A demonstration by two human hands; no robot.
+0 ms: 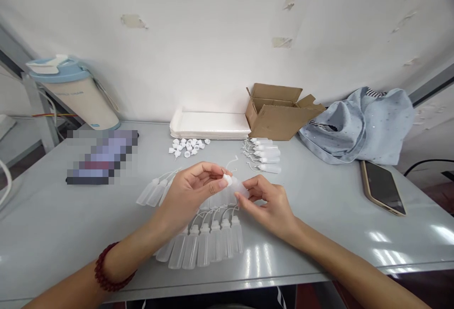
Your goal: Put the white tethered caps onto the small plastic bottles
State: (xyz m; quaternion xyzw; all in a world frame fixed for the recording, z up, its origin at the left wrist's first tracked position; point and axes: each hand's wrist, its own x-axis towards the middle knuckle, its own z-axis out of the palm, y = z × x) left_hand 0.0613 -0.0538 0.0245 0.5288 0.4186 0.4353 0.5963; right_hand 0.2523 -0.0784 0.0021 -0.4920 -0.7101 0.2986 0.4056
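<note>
Above the middle of the table, my right hand (266,200) pinches the translucent body of a small plastic squeeze bottle (239,187). My left hand (198,186) has thumb and fingers closed on a white cap (227,180) at the bottle's neck end. A thin white strap sticks up behind the fingers. Under and in front of my hands lie rows of similar bottles (204,247) with strapped caps; my left hand and forearm hide some of them. Beyond my left hand sits a pile of loose white caps (187,146).
More bottles (267,157) lie stacked at the back, near an open cardboard box (280,115). White flat packs (213,124) rest against the wall. A tumbler (78,93) and a blurred-out flat object (102,157) are left; a blue cloth bag (365,124) and a phone (383,188) are right.
</note>
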